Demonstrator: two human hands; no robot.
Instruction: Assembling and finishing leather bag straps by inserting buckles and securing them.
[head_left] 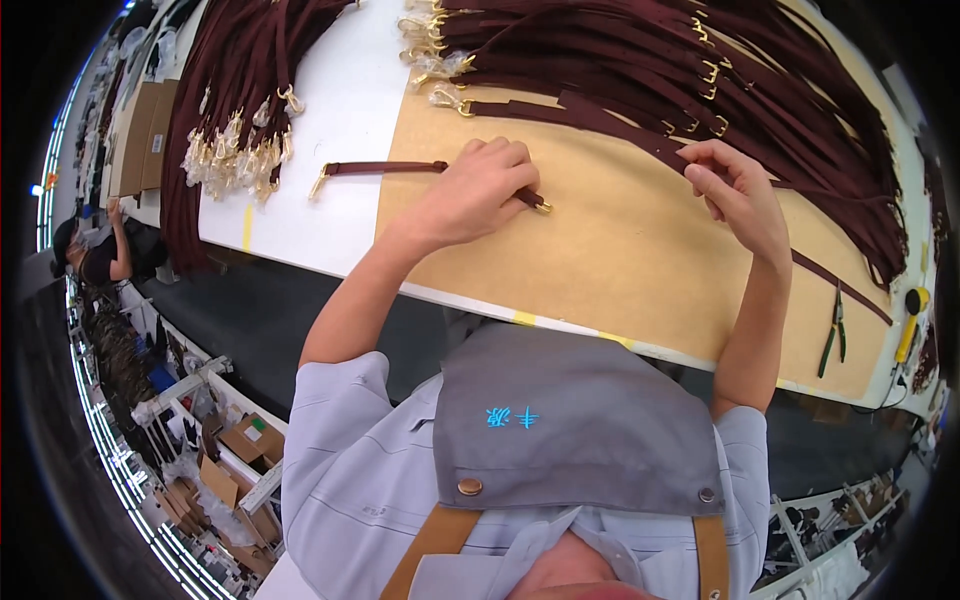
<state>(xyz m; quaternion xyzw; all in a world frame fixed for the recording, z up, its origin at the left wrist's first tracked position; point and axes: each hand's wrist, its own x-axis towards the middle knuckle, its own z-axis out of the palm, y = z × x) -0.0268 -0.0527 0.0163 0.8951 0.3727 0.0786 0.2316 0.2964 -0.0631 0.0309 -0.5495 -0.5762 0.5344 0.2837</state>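
My left hand [490,185] is closed over a short dark red strap [385,168] lying on the brown board. A gold clasp [320,182] ends that strap on the left. On the other side, a gold-tipped end [543,207] shows beyond my fingers. My right hand [735,190] is raised at the right, thumb and forefinger pinched at the edge of a long dark red strap [610,122]. A gold ring with clear wrapping [452,100] sits at the long strap's left end. My palm hides part of the short strap.
Buckled dark red straps [620,60] are piled along the back. Another bundle with wrapped gold clasps [235,150] hangs over the left table edge. Green-handled pliers [833,330] and a yellow tool [910,325] lie at the right. Another person [105,245] sits far left.
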